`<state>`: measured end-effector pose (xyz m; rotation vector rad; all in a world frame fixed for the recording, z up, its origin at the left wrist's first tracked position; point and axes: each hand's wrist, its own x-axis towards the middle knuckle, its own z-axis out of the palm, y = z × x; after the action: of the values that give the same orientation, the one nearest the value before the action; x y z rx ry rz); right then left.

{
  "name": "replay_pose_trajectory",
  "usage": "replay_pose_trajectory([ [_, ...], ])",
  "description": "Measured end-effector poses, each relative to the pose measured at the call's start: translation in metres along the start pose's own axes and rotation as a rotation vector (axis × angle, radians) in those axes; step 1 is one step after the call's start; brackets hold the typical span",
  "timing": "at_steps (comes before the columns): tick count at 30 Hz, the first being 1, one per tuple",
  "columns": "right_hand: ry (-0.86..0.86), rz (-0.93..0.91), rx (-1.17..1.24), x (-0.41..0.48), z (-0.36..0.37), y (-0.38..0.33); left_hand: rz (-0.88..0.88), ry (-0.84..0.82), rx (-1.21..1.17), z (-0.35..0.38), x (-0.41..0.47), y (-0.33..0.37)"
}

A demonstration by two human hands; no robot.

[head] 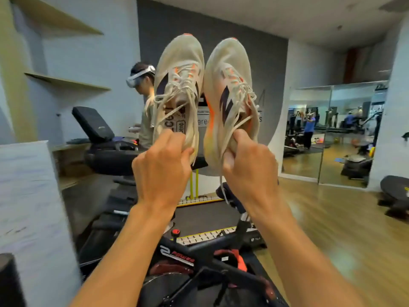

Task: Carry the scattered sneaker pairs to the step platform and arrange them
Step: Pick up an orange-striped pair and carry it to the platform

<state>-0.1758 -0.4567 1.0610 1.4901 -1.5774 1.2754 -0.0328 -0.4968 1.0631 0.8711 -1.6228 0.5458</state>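
Observation:
I hold a pair of cream sneakers with dark stripes and orange accents up in front of me, toes pointing up. My left hand (162,171) grips the heel of the left sneaker (179,85). The heel of the right sneaker (230,96) is gripped by my right hand (250,171). Loose laces hang down from both shoes. No step platform shows clearly in view.
An exercise bike (199,262) stands right below my arms, with a treadmill (208,216) behind it. A person wearing a headset (141,89) stands at the left by another machine (106,147). Wooden floor (332,218) opens to the right, before a mirror wall (332,129).

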Motion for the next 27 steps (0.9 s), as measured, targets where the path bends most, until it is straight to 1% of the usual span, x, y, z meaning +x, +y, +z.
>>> replay_pose_trajectory([
  [4, 0.055, 0.077, -0.113, 0.001, -0.040, 0.049, 0.039, -0.005, -0.205, 0.033, 0.005, 0.058],
  [6, 0.057, 0.103, -0.185, 0.000, -0.060, 0.077, 0.061, -0.005, -0.278, 0.054, 0.005, 0.093],
  [10, 0.074, 0.169, -0.372, -0.001, -0.103, 0.147, 0.127, -0.044, -0.374, 0.098, 0.003, 0.179],
  [15, 0.096, 0.203, -0.572, -0.005, -0.159, 0.247, 0.133, -0.077, -0.514, 0.155, -0.010, 0.292],
  [20, 0.066, 0.245, -0.728, -0.009, -0.209, 0.344, 0.115, -0.160, -0.635, 0.205, -0.024, 0.403],
  [23, 0.045, 0.259, -0.799, -0.007, -0.230, 0.398, 0.123, -0.155, -0.682, 0.237, -0.029, 0.461],
  [27, 0.006, 0.282, -0.874, -0.003, -0.240, 0.473, 0.142, -0.160, -0.731, 0.293, -0.033, 0.524],
])
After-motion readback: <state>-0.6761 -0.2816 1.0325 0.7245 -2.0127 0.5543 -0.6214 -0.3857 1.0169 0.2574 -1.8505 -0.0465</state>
